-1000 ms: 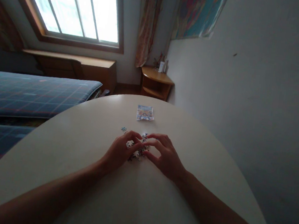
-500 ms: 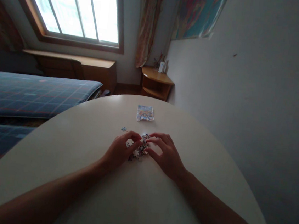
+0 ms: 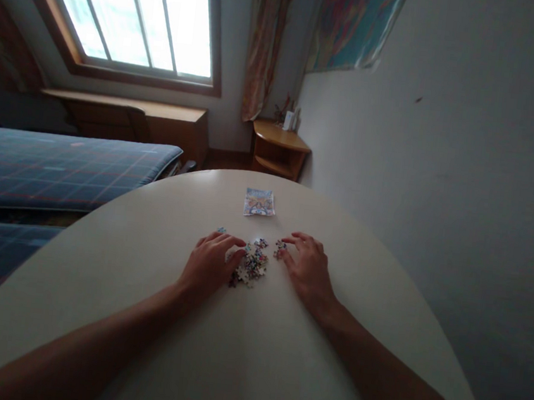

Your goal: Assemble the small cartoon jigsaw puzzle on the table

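A small heap of jigsaw puzzle pieces lies on the white round table. At its left edge is my left hand, thumb and index finger apart, the tips touching or just over the outer pieces. My right hand rests to the right of the heap, fingers curved and apart around a few separate puzzle pieces. Whether any piece is gripped there is hard to see. One blue piece lies behind my left hand, partly covered by it. Another small cluster sits just beyond the heap.
A square printed picture sheet or packet lies farther back on the table. Left of the table stands a bed with a blue plaid mattress. A wall runs along the right, and a wooden corner shelf stands behind.
My hands have moved apart: the left a little to the left, the right farther to the right. More of the heap between them shows now.
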A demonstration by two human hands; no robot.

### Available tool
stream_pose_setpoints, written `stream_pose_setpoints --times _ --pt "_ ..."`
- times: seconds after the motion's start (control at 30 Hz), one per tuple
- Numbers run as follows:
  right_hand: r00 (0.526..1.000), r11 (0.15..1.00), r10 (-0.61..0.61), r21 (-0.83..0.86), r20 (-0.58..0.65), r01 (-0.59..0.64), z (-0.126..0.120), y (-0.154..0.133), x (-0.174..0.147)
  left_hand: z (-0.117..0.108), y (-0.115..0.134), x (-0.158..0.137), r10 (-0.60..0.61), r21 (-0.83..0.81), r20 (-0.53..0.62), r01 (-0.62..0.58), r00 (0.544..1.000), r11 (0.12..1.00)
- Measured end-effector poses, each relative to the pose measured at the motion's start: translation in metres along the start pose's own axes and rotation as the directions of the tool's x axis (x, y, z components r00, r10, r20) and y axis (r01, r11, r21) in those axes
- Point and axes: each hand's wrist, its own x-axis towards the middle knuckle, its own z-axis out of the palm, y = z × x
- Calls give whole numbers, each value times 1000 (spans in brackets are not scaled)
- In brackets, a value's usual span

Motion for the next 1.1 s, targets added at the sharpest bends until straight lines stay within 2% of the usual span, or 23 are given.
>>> stream_pose_setpoints --times 0.13,0.3,0.53,0.67,0.93,1.1 --pt "999 998 44 -54 -17 -45 1 1 0 0 0 -1 -11 22 21 10 1000 1000" --pt "998 991 41 -129 -40 -46 4 8 1 -1 2 -1 -33 68 34 30 999 997" --pt "989 965 35 -254 -145 -71 15 19 -3 -1 0 0 -40 66 47 37 998 997" --pt "994 958 20 -282 -111 -51 17 24 -3 0 -2 1 -53 30 54 51 997 998" --pt "994 958 70 -272 -83 -90 15 21 -3 2 -5 1 -45 -8 34 46 998 999" --pt "997 961 27 -272 -73 -46 12 18 -3 1 -4 1 -25 -24 11 25 1000 999"
